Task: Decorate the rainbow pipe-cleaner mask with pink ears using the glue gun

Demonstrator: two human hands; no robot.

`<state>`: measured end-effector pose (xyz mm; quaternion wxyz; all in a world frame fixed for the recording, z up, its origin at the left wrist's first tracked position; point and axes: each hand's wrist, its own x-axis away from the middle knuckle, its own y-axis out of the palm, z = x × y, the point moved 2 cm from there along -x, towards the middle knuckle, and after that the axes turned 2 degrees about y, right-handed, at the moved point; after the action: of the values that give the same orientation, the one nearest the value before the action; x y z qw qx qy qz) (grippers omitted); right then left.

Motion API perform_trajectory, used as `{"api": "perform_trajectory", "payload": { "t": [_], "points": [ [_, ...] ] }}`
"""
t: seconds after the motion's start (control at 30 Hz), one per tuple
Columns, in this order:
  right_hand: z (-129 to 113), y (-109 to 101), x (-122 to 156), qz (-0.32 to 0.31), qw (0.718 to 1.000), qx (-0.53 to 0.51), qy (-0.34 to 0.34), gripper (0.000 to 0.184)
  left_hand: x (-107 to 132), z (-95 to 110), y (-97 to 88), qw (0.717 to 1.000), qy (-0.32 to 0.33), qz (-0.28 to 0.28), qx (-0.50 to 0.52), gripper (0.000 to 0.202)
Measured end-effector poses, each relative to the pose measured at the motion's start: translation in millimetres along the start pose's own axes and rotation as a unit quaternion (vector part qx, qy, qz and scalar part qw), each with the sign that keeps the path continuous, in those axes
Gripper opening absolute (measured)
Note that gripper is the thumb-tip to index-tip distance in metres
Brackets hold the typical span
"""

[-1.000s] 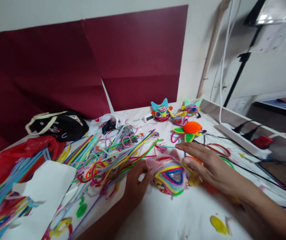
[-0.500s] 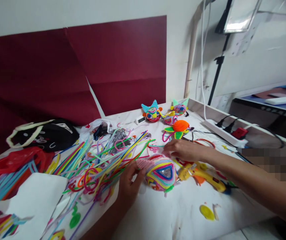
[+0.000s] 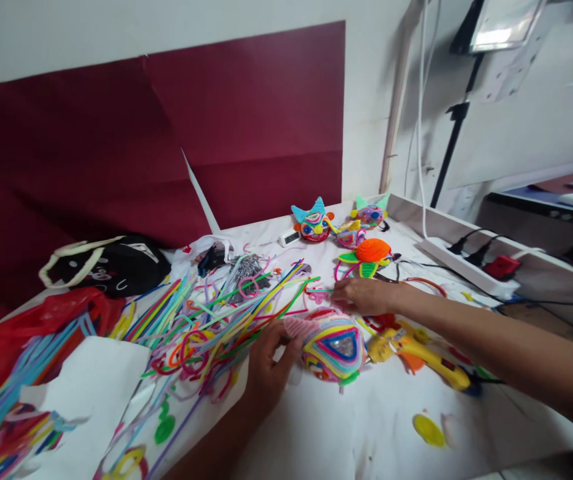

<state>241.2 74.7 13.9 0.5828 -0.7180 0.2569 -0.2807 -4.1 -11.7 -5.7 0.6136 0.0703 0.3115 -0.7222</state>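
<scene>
My left hand [image 3: 272,360] pinches the pink pointed flap of a fish-like craft [image 3: 337,347]. Bands of yellow, pink, blue and white pipe cleaner cover this rounded piece, and it rests on the white table. Just behind it, my right hand [image 3: 359,295] reaches in from the right with its fingers drawn together. A thin teal strand [image 3: 319,291] runs up to those fingertips; what they hold is hidden. Under my right forearm lies a yellow glue gun [image 3: 423,353], its nozzle close to the craft's right side.
Loose pipe cleaners [image 3: 246,320] spread across the table's left half. Finished crafts, including an orange-shelled turtle [image 3: 372,251] and a blue-eared figure [image 3: 313,220], stand at the back. A power strip [image 3: 471,267] with cables lies along the right edge. A yellow coil [image 3: 429,430] lies in front.
The whole view has shifted, so the table's things appear slightly farther right. My left hand keeps its pinch on the craft. My right hand stays behind it with barely any movement.
</scene>
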Motion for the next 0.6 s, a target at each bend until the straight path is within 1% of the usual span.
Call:
{"api": "perform_trajectory", "payload": {
  "t": [0.17, 0.37, 0.53, 0.6],
  "points": [
    [-2, 1, 6, 0.002, 1.0, -0.005, 0.001, 0.027, -1, 4, 1.5, 1.0, -0.003, -0.014, 0.022, 0.018],
    [-3, -6, 17, 0.039, 0.999, -0.019, 0.013, 0.036, 0, 7, 1.9, 0.999, -0.028, -0.01, 0.042, 0.018],
    [-4, -15, 42, 0.065, 0.997, -0.024, 0.024, 0.04, 2, 5, 3.1, 0.998, -0.051, -0.004, 0.045, 0.02],
    [-4, -16, 55, 0.087, 0.995, -0.035, 0.031, 0.04, 2, 4, 3.4, 0.998, -0.05, -0.003, 0.044, 0.02]
  ]
}}
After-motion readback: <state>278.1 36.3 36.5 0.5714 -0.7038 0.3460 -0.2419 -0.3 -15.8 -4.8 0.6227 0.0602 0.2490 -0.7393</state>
